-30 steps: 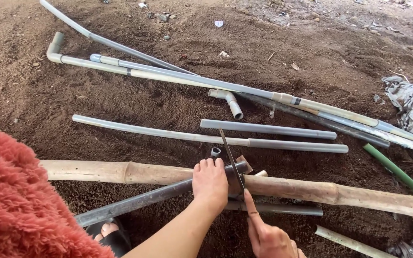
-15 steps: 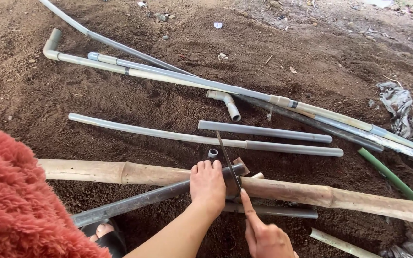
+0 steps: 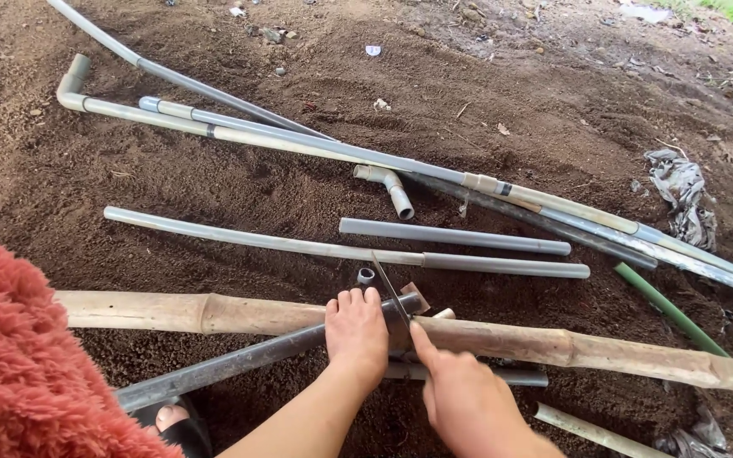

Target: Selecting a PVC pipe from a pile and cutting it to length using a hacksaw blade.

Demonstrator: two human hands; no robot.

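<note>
1. The left hand presses flat on a dark grey pipe, fingers curled over it. This grip pins the pipe against the bamboo pole, so it probably cannot roll.
2. The pipe lies slanted over the pole, its end lifted off the soil. The pole seems to serve as a support.
3. The right hand is clenched on a thin saw blade, index finger stretched along it for guidance, I think. The blade stands across the pipe just beside the left fingertips.
4. A foot in a sandal rests near the pipe's low end; whether it touches, I cannot tell.
5. Other pipes lie apart on the ground, and a small ring piece sits behind the pole.
</note>
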